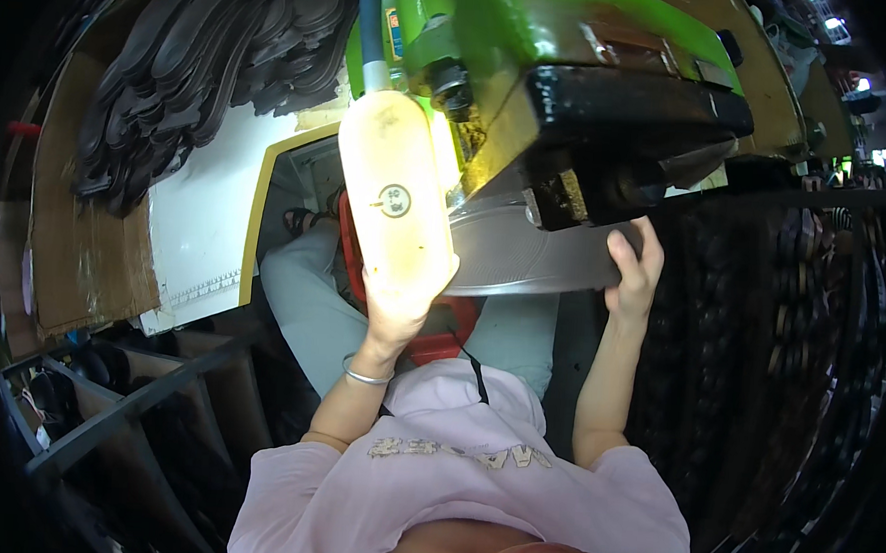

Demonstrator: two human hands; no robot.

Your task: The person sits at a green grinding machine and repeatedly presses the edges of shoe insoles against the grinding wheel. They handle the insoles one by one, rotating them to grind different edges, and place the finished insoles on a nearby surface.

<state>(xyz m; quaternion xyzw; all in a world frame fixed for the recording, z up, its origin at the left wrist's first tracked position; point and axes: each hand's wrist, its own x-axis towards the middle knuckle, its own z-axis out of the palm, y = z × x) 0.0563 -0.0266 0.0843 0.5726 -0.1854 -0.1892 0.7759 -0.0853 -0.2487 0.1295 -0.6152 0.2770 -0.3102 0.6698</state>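
Note:
A dark grey shoe sole (534, 256) with a ridged surface lies crosswise under the black head of a green machine (496, 39). My right hand (636, 272) is closed on the sole's right end, thumb and fingers around its edge. At the left end, my left hand (406, 310) grips the sole, its lit edge against it. Most of the left fingers are hidden behind a bright, pill-shaped lamp (397, 164). The black machine head (632, 106) covers part of the sole's far side.
Many dark soles (215, 44) are heaped on cardboard at far left, beside a white tabletop (201, 214) with a yellow edge. A metal rack (136, 406) with dark pieces stands at lower left. More dark items hang in rows (791, 325) at right. A red seat (439, 346) is beneath me.

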